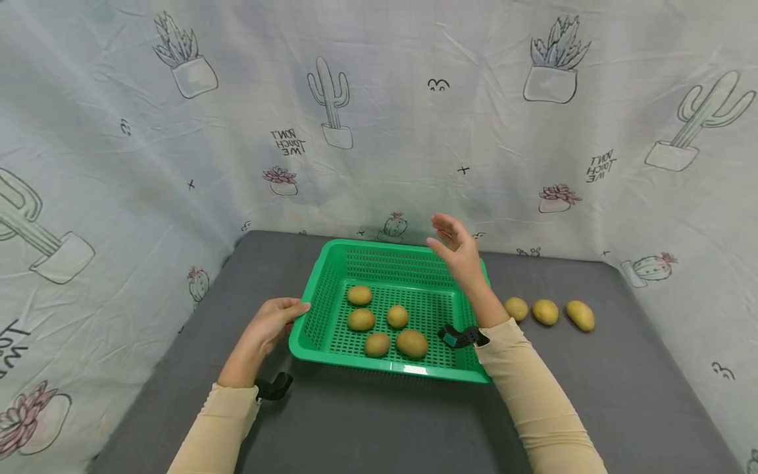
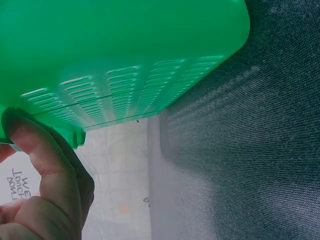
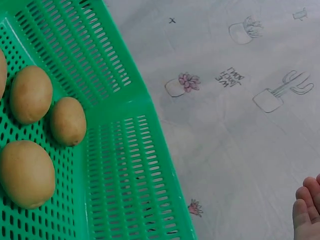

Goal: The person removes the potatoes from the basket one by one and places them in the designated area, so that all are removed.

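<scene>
A green slotted plastic basket [image 1: 331, 263] holds several potatoes [image 1: 361, 320], grouped in its left and middle part. My left hand [image 1: 275, 322] pinches the rim at the basket's left side, the thumb on top. In the left wrist view its fingers [image 2: 47, 160] are bent against the rim from outside. Over the basket's back right part my right hand [image 1: 458, 253] is raised, fingers extended and thumb apart, holding nothing. Only its fingertips show at the edge of the right wrist view, away from the potatoes [image 3: 31, 95].
Right of the basket, a potato [image 1: 516, 308], a second potato [image 1: 545, 312] and a longer potato [image 1: 580, 316] lie in a row on the dark grey table [image 1: 622, 382]. A pale cloth [image 1: 391, 118] printed with cacti hangs behind and along both sides.
</scene>
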